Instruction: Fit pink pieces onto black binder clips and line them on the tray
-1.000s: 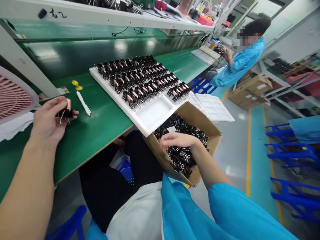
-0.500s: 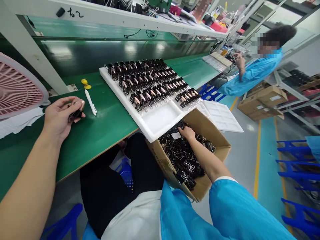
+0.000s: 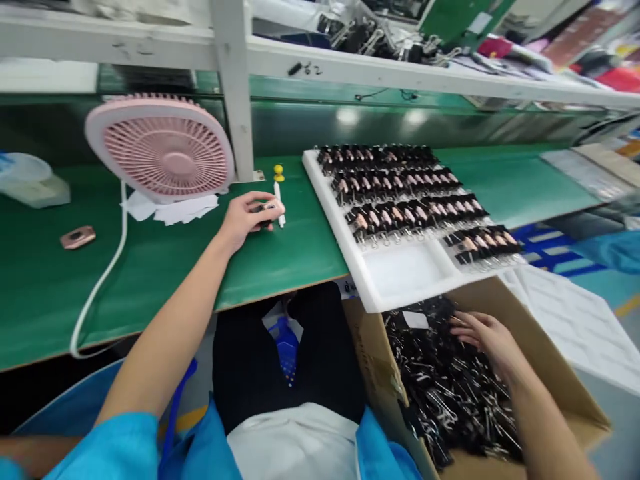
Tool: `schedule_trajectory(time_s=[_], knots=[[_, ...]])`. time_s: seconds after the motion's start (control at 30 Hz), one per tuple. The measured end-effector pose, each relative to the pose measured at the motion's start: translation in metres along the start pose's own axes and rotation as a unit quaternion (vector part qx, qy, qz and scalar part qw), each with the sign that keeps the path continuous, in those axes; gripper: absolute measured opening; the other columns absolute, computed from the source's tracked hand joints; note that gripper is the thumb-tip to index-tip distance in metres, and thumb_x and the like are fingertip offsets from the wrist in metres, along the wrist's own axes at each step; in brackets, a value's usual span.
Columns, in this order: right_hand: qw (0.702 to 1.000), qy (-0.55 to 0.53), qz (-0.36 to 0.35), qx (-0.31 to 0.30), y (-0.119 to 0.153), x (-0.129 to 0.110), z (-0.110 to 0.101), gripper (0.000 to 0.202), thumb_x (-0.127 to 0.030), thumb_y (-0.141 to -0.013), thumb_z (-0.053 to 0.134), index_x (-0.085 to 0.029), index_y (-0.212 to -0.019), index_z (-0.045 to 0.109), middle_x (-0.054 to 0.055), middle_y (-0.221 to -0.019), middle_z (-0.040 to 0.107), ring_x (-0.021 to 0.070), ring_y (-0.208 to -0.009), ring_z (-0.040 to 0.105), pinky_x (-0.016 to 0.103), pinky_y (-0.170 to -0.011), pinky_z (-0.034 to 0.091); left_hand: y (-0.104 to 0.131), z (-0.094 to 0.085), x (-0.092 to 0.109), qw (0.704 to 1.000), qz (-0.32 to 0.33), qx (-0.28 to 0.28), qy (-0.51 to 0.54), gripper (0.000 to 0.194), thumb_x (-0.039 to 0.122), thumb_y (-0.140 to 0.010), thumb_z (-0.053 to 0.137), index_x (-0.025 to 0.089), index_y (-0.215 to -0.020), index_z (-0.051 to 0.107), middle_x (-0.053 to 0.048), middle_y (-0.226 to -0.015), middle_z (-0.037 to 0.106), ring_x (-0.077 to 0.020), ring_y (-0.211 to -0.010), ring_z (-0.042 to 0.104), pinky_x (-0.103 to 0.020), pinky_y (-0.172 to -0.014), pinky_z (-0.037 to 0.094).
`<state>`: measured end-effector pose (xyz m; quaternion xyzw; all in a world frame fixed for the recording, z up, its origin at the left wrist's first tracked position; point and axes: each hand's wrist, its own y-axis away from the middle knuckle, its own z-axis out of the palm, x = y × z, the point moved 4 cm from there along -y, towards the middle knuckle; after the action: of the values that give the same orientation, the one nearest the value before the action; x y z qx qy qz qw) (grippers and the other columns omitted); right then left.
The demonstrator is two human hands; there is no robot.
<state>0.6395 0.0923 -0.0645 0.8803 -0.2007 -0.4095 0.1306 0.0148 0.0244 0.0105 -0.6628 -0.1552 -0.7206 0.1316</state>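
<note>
My left hand (image 3: 250, 217) is closed around a small pink piece (image 3: 274, 209) with a dark spot, just above the green bench; something black shows under the fingers. Inside the cardboard box, my right hand (image 3: 483, 337) is over a heap of black binder clips (image 3: 450, 387). Its fingers are pinched at a blurred black binder clip (image 3: 441, 310). Left of the box, a white foam tray (image 3: 340, 233) overhangs the bench edge. It carries rows of pink pieces clamped in black binder clips, and its front left compartment holds none.
A pink fan (image 3: 165, 150) stands by the shelf post, its white cable (image 3: 107, 273) running over the bench edge. Another pink piece (image 3: 77, 237) lies at left. A white pen (image 3: 279, 200) and yellow knob (image 3: 279, 173) are behind my left hand. The cardboard box (image 3: 545, 353) is at right.
My view has swung left, bringing the whole fan into sight and the co-worker mostly out. My right hand has drawn back and rightward within the box. My left hand still holds the pink piece.
</note>
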Motion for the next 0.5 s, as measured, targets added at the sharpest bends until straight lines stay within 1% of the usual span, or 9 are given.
schedule_trajectory(time_s=[0.07, 0.13, 0.17, 0.23, 0.27, 0.33, 0.4, 0.47, 0.5], knots=[[0.995, -0.070, -0.070, -0.010, 0.038, -0.029, -0.008, 0.038, -0.062, -0.071, 0.078, -0.044, -0.101, 0.066, 0.018, -0.110, 0.076, 0.0397, -0.099, 0.076, 0.054, -0.097, 0.065, 0.001, -0.001, -0.001, 1.000, 0.011, -0.020, -0.019, 0.060, 0.046, -0.063, 0.098, 0.019, -0.113, 0.077, -0.007, -0.096, 0.079, -0.0166, -0.062, 0.070, -0.022, -0.050, 0.043], [0.983, -0.109, -0.148, -0.020, 0.079, -0.069, -0.009, 0.033, -0.067, -0.074, 0.078, -0.051, -0.102, 0.069, 0.017, -0.104, 0.075, 0.0395, -0.097, 0.075, 0.055, -0.097, 0.064, 0.004, -0.001, 0.000, 0.998, 0.029, -0.042, -0.034, 0.058, 0.046, -0.065, 0.097, 0.017, -0.111, 0.078, -0.008, -0.093, 0.078, -0.0172, -0.063, 0.069, -0.024, -0.053, 0.046], [0.973, -0.128, -0.187, -0.037, 0.099, -0.093, -0.004, 0.032, -0.068, -0.075, 0.078, -0.051, -0.102, 0.072, 0.016, -0.100, 0.074, 0.0393, -0.092, 0.075, 0.057, -0.093, 0.065, 0.005, 0.000, 0.001, 0.997, 0.039, -0.055, -0.035, 0.058, 0.046, -0.065, 0.097, 0.016, -0.110, 0.079, -0.009, -0.091, 0.078, -0.0177, -0.064, 0.069, -0.026, -0.055, 0.048], [0.946, -0.178, -0.254, -0.094, 0.135, -0.141, 0.020, 0.034, -0.069, -0.075, 0.080, -0.045, -0.098, 0.077, 0.013, -0.090, 0.072, 0.0353, -0.074, 0.073, 0.055, -0.072, 0.066, 0.007, 0.002, 0.002, 0.995, 0.053, -0.075, -0.028, 0.057, 0.045, -0.064, 0.098, 0.014, -0.108, 0.080, -0.011, -0.089, 0.078, -0.0196, -0.070, 0.069, -0.028, -0.058, 0.052], [0.930, -0.204, -0.276, -0.135, 0.149, -0.164, 0.040, 0.036, -0.069, -0.074, 0.081, -0.039, -0.095, 0.079, 0.011, -0.084, 0.070, 0.0312, -0.065, 0.069, 0.050, -0.060, 0.063, 0.009, 0.003, 0.002, 0.995, 0.057, -0.081, -0.022, 0.057, 0.045, -0.064, 0.098, 0.013, -0.107, 0.080, -0.011, -0.089, 0.078, -0.0209, -0.073, 0.069, -0.029, -0.059, 0.053], [0.898, -0.247, -0.287, -0.223, 0.171, -0.204, 0.093, 0.039, -0.067, -0.075, 0.083, -0.029, -0.085, 0.077, 0.007, -0.072, 0.064, 0.0219, -0.054, 0.059, 0.036, -0.045, 0.051, 0.011, 0.003, 0.002, 0.995, 0.061, -0.085, -0.010, 0.057, 0.046, -0.064, 0.097, 0.012, -0.106, 0.079, -0.012, -0.090, 0.078, -0.0234, -0.080, 0.070, -0.030, -0.060, 0.055], [0.872, -0.274, -0.281, -0.293, 0.184, -0.233, 0.155, 0.045, -0.067, -0.078, 0.080, -0.023, -0.083, 0.073, 0.003, -0.069, 0.058, 0.0151, -0.052, 0.050, 0.027, -0.043, 0.039, 0.012, 0.001, 0.000, 0.995, 0.063, -0.080, 0.000, 0.057, 0.047, -0.065, 0.097, 0.012, -0.106, 0.079, -0.013, -0.090, 0.078, -0.0245, -0.082, 0.071, -0.030, -0.059, 0.055], [0.853, -0.302, -0.270, -0.328, 0.186, -0.254, 0.215, 0.050, -0.070, -0.081, 0.077, -0.021, -0.088, 0.071, -0.001, -0.066, 0.049, 0.0102, -0.049, 0.039, 0.023, -0.042, 0.027, 0.014, -0.002, -0.001, 0.995, 0.065, -0.073, 0.004, 0.058, 0.047, -0.064, 0.097, 0.012, -0.106, 0.079, -0.012, -0.089, 0.077, -0.0230, -0.078, 0.070, -0.030, -0.058, 0.055], [0.848, -0.317, -0.268, -0.331, 0.184, -0.261, 0.240, 0.051, -0.071, -0.082, 0.076, -0.021, -0.091, 0.069, -0.003, -0.066, 0.046, 0.0089, -0.049, 0.035, 0.022, -0.043, 0.023, 0.015, -0.003, -0.002, 0.995, 0.066, -0.070, 0.003, 0.058, 0.048, -0.064, 0.097, 0.012, -0.105, 0.079, -0.012, -0.088, 0.077, -0.0217, -0.076, 0.069, -0.030, -0.058, 0.055]])
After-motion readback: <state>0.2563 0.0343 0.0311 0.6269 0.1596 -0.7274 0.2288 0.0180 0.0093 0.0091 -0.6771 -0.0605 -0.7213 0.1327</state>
